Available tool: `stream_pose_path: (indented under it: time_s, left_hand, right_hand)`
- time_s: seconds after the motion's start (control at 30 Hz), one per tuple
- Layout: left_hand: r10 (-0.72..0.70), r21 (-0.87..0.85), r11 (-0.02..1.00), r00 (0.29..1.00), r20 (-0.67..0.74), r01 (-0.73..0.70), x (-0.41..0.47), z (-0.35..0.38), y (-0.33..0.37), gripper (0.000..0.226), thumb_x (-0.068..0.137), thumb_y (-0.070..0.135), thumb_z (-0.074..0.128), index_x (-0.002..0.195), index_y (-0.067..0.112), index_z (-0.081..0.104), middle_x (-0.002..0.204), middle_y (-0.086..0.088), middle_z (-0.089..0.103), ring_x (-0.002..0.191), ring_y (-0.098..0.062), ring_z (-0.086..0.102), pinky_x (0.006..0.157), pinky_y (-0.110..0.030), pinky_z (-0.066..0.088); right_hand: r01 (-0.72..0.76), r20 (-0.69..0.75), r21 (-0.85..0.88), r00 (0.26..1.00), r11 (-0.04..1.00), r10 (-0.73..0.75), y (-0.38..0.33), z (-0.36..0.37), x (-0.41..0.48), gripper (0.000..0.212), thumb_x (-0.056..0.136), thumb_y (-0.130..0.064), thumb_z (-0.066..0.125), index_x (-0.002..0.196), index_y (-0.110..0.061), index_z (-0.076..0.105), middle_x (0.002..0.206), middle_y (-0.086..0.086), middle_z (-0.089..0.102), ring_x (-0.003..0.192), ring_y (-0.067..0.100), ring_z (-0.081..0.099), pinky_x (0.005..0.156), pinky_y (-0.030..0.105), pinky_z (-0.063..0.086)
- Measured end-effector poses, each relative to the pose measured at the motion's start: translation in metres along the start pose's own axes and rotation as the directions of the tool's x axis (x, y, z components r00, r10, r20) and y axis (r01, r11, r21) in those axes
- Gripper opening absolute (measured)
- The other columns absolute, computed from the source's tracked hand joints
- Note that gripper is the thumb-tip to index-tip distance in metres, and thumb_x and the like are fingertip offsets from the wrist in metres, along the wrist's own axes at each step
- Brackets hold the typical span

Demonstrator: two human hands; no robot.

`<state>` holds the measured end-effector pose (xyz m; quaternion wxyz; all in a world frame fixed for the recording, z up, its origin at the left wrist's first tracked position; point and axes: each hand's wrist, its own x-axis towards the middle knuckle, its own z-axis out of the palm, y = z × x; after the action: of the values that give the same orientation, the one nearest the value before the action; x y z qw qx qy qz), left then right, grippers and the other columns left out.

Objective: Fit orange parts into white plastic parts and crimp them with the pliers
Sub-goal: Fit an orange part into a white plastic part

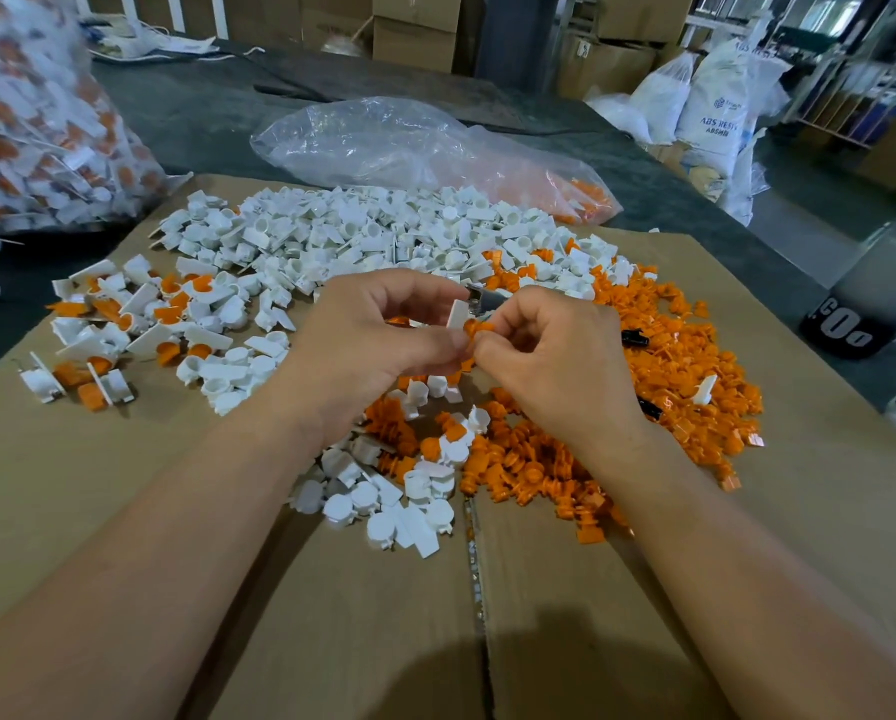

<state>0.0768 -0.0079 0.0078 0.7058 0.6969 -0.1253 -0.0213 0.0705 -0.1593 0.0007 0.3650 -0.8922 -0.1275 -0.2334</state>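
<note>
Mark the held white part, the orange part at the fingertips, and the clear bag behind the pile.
white part [457, 314]: head view, on its flat tab.
orange part [474, 326]: head view, on its exposed end.
clear bag [383, 142]: head view, on its crumpled upper side.

On my remote feed, a dark grey worktop [201, 111] carries a flattened brown cardboard box [123, 485]. On the cardboard lie a heap of small white plastic parts [357, 231], orange plastic parts [669, 356] spread at right, and fitted white-and-orange pieces [123, 324] at left. A slack clear plastic bag [409, 142] and a bulging clear plastic bag [35, 122] rest on the worktop behind.
</note>
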Motion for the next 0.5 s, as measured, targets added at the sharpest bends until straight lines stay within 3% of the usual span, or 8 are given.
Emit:
stream_pose_path:
  time_s: [0.07,0.23,0.37,0.5]
  left_hand:
    - [-0.020,-0.072,0.997,1.000,0.022,0.022,-0.0004,0.0001,0.0009,0.018,0.076,-0.004,0.066,0.081,0.012,0.070,0.068,-0.002,0.070,0.065,-0.015,0.069,0.060,-0.021,0.055]
    - [0.005,-0.037,0.999,1.000,0.023,-0.004,-0.0002,0.0007,-0.0009,0.015,0.075,-0.001,0.066,0.077,0.013,0.069,0.065,-0.001,0.071,0.063,-0.014,0.069,0.058,-0.020,0.055]
    - [0.046,0.021,0.999,0.999,0.007,-0.046,0.0004,0.0025,-0.0029,0.019,0.076,-0.003,0.067,0.077,0.016,0.070,0.064,0.003,0.070,0.061,-0.012,0.069,0.058,-0.018,0.055]
    - [0.066,0.043,0.997,0.998,-0.014,-0.066,0.0000,0.0040,-0.0037,0.022,0.075,-0.005,0.067,0.074,0.017,0.070,0.064,0.006,0.070,0.062,-0.013,0.069,0.059,-0.019,0.055]
  right_hand:
    - [-0.006,-0.002,0.001,1.000,1.000,0.006,0.0009,0.0002,-0.0001,0.026,0.074,-0.017,0.068,0.057,-0.028,0.051,0.047,-0.015,0.048,0.051,0.000,0.050,0.048,0.011,0.038]
    - [-0.061,0.017,0.040,0.998,0.997,0.061,0.0012,0.0007,0.0003,0.017,0.071,-0.017,0.067,0.058,-0.019,0.057,0.050,-0.008,0.056,0.048,0.005,0.052,0.047,0.014,0.039]
    - [-0.171,0.064,0.163,0.985,0.972,0.163,0.0008,0.0017,0.0014,0.014,0.071,-0.015,0.065,0.058,-0.015,0.059,0.055,0.005,0.064,0.055,0.021,0.064,0.056,0.037,0.055]
    - [-0.211,0.111,0.259,0.976,0.942,0.188,0.0006,0.0026,0.0004,0.019,0.074,-0.009,0.065,0.057,-0.014,0.058,0.053,0.006,0.065,0.049,0.020,0.064,0.051,0.036,0.056]
